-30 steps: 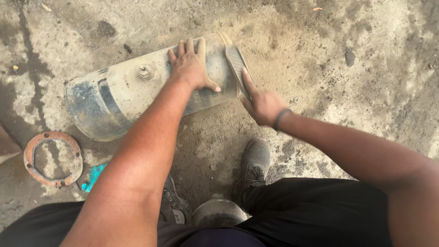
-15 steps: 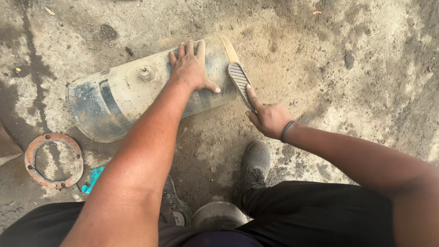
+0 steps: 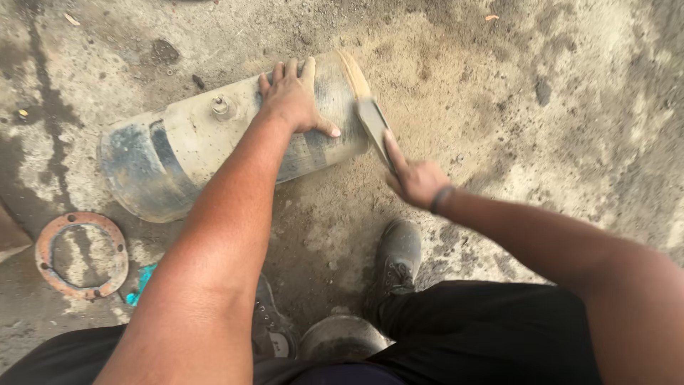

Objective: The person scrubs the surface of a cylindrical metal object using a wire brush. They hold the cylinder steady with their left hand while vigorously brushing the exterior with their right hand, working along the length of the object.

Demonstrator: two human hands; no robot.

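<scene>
A dusty grey metal cylinder tank [image 3: 178, 153] lies on its side on the dirt ground, with a small bolt fitting [image 3: 221, 107] on top. My left hand [image 3: 292, 100] presses flat on the tank's upper right part, fingers spread. My right hand [image 3: 417, 178] grips the handle of a flat file [image 3: 374, 121], whose blade rests against the tank's right end rim [image 3: 354, 75], where bare lighter metal shows.
A rusty ring flange [image 3: 82, 253] with bolt holes lies on the ground at the left, next to a bit of turquoise scrap [image 3: 139, 285]. My two dark shoes [image 3: 395, 253] stand below the tank. A round metal object [image 3: 342, 339] sits between my legs.
The file has slid along the tank's right end rim: pulled back toward me half a second ago, now pushed up against the rim again. My left hand has stayed on the tank.
</scene>
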